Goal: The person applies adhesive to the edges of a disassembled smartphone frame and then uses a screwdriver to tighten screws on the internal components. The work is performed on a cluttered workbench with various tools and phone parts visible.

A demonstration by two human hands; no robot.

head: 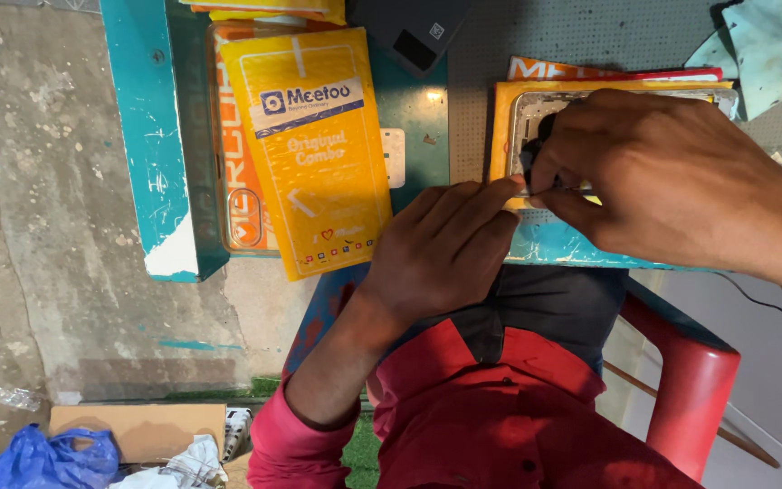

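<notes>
Yellow package point(314, 149) lies left of hands point(445, 249).

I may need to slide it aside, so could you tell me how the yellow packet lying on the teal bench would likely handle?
The yellow packet looks flat and glossy, so probably light, bendy and somewhat slippery. It overhangs the bench edge, so a push could tip it off.

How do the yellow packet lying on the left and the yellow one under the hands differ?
The left yellow packet lies fully in view, untouched, overlapping an orange packet. The right yellow packet is mostly covered by an opened phone frame resting on it, so only its edges show. The left hand and right hand work on top of the right packet; neither touches the left one. Both are flat, yellow and lie on the teal bench.
</notes>
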